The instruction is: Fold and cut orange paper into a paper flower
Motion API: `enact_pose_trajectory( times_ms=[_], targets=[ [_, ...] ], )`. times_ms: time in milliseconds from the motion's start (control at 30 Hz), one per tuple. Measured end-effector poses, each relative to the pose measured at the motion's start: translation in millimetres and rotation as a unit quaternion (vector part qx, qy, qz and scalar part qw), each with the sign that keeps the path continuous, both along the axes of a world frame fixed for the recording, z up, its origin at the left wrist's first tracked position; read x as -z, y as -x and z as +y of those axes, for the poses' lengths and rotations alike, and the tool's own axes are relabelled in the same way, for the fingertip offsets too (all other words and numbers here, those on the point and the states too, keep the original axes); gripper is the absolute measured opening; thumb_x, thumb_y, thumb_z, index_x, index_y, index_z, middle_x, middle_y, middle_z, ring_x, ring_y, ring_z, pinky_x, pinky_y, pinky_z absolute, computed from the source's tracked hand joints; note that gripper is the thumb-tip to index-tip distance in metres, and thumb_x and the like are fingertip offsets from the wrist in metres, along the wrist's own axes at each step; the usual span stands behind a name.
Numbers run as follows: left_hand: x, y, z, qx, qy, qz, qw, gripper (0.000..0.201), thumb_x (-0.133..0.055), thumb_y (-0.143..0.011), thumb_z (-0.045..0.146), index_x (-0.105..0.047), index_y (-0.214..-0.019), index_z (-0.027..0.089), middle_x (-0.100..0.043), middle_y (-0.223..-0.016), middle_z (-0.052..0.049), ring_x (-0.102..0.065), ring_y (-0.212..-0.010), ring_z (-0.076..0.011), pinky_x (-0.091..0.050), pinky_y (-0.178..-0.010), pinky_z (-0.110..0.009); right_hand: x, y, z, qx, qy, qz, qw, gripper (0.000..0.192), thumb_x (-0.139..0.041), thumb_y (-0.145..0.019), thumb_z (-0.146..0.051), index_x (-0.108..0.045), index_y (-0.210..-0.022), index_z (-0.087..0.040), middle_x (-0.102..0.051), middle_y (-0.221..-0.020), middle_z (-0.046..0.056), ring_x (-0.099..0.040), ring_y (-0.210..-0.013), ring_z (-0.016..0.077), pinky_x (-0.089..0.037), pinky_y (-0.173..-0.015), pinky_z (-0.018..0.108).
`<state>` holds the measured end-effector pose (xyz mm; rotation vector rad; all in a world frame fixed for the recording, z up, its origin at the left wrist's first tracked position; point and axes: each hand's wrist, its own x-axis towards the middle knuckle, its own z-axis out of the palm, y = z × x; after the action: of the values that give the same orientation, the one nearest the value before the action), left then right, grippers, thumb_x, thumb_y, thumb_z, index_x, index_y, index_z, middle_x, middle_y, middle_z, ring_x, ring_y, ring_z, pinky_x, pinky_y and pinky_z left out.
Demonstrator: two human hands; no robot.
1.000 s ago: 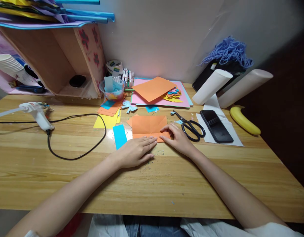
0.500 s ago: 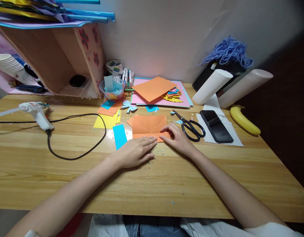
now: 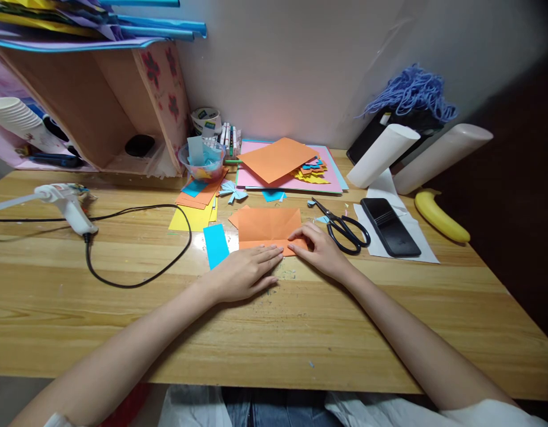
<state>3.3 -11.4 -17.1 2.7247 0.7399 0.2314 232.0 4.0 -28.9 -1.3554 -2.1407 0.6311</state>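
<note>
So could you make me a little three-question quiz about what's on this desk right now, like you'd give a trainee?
1. True or false: both hands press flat on the orange paper.
2. Which thing lies closest to the right hand? A) banana B) scissors C) glue gun
3. What colour is the paper strip lying just left of the orange sheet?

Key:
1. False. The right hand's fingers rest on its near right corner; the left hand lies mostly on the table, fingertips at the paper's near edge.
2. B.
3. Blue.
</note>
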Motion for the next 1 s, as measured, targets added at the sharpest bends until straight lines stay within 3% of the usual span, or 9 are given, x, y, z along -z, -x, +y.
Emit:
enact_pose_trajectory(
  times_ms=[233, 567, 1000],
  targets=[
    [-0.2, 0.3, 0.3, -0.003, 0.007, -0.014, 1.0, 0.048, -0.032, -0.092, 0.038, -0.041, -0.133, 0.014, -0.043, -0.139, -0.01, -0.042, -0.126, -0.0215, -0.036, -0.103, -0.035, -0.6, 0.1, -0.1, -0.001, -0.002, 0.005, 1.0, 0.007, -0.056, -0.081, -0.025, -0.058, -0.086, -0.021, -0.057, -0.085, 0.004, -0.054, -0.082, 0.0188, -0.043, -0.074, 0.033],
    [1.6, 1.3, 2.1, -0.005, 0.01, -0.017, 1.0, 0.048, -0.032, -0.092, 0.039, -0.041, -0.133, 0.014, -0.043, -0.139, -0.008, -0.041, -0.126, -0.0205, -0.035, -0.104, -0.034, -0.3, 0.1, -1.5, -0.014, -0.013, 0.006, 1.0, 0.01, -0.053, -0.085, -0.026, -0.061, -0.081, -0.02, -0.055, -0.077, 0.002, -0.049, -0.066, 0.0141, -0.039, -0.06, 0.027],
    [1.3, 1.2, 1.7, -0.009, 0.027, -0.023, 0.999, 0.048, -0.031, -0.092, 0.04, -0.041, -0.133, 0.017, -0.042, -0.139, -0.008, -0.042, -0.126, -0.0207, -0.036, -0.103, -0.035, 0.5, 2.9, -2.4, 0.004, -0.027, 0.013, 1.0, 0.012, -0.052, -0.084, -0.027, -0.061, -0.08, -0.02, -0.056, -0.072, 0.002, -0.05, -0.064, 0.015, -0.039, -0.06, 0.028]
  ],
)
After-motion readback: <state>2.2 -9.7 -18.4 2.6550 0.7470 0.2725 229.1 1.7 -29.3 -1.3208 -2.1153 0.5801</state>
